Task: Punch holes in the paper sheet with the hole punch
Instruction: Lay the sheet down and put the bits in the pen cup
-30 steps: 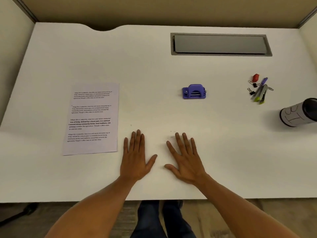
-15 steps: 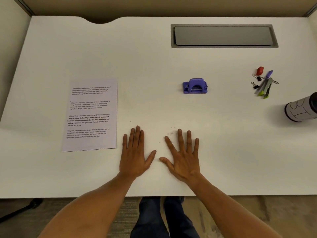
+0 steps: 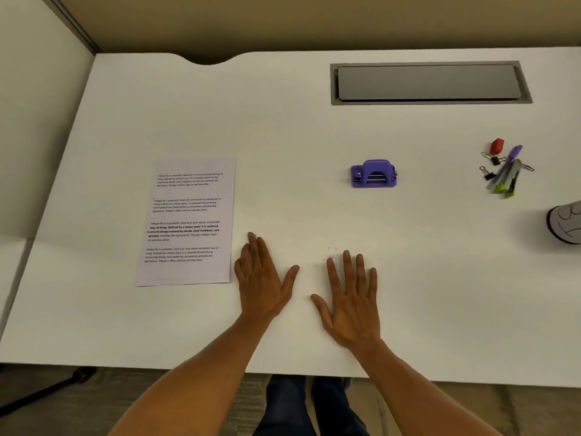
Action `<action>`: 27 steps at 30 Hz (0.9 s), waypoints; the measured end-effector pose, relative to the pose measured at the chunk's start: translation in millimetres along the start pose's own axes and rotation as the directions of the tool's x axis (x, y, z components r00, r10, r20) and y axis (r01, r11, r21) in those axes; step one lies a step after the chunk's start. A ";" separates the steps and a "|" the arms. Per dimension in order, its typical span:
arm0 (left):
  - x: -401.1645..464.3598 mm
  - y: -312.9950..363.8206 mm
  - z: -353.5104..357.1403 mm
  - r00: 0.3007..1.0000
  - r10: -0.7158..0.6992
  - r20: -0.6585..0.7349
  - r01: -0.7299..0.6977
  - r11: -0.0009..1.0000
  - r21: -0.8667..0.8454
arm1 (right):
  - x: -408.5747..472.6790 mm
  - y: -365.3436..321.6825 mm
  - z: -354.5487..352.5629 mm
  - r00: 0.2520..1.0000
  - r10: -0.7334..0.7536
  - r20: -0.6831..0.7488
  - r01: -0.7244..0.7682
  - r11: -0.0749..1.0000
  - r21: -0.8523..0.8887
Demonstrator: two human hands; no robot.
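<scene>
Purple hole punch (image 3: 373, 174) looks rigid, grab its sides; paper sheet (image 3: 188, 221) thin, floppy, lift by edge; both hands flat, empty.

A white desk (image 3: 440, 278) stands between beige partition walls (image 3: 37, 105), a grey cable hatch (image 3: 430, 82) set in its top.

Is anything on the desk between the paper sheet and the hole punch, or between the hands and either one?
Nothing visible. Bare desk separates the paper sheet from the hole punch. The left hand lies beside the sheet; the right hand has open desk ahead.
</scene>
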State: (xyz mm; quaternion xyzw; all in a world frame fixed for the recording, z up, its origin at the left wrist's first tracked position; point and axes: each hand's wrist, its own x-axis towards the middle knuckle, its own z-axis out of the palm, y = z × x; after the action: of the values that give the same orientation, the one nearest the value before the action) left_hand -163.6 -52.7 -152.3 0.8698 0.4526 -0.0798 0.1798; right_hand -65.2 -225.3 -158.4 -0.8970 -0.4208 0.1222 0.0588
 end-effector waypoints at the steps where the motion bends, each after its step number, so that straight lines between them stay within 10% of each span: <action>1: 0.5 -1.1 0.9 1.000 0.021 0.003 -0.021 0.999 0.025 | 0.1 0.2 0.3 1.000 -0.002 -0.001 0.002 1.000 0.003; 15: -8.7 2.7 12.5 0.695 0.689 0.207 -0.716 0.688 0.117 | -2.0 0.9 4.8 0.998 0.031 -0.053 -0.026 0.996 0.082; 21: -5.4 -13.5 5.6 0.902 0.430 0.049 -0.432 0.887 0.162 | -2.5 0.2 0.5 0.999 0.035 -0.041 -0.032 0.996 0.078; 27: -3.6 -20.2 8.8 0.921 0.387 0.043 -0.388 0.901 0.195 | -10.7 0.4 -0.2 0.949 -0.305 0.077 0.310 0.948 -0.066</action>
State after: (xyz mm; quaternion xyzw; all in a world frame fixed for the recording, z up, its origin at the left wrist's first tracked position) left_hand -181.9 -48.2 -164.2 0.9558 0.2601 -0.0887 0.1043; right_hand -71.5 -233.8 -156.5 -0.8175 -0.5616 0.1246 0.0283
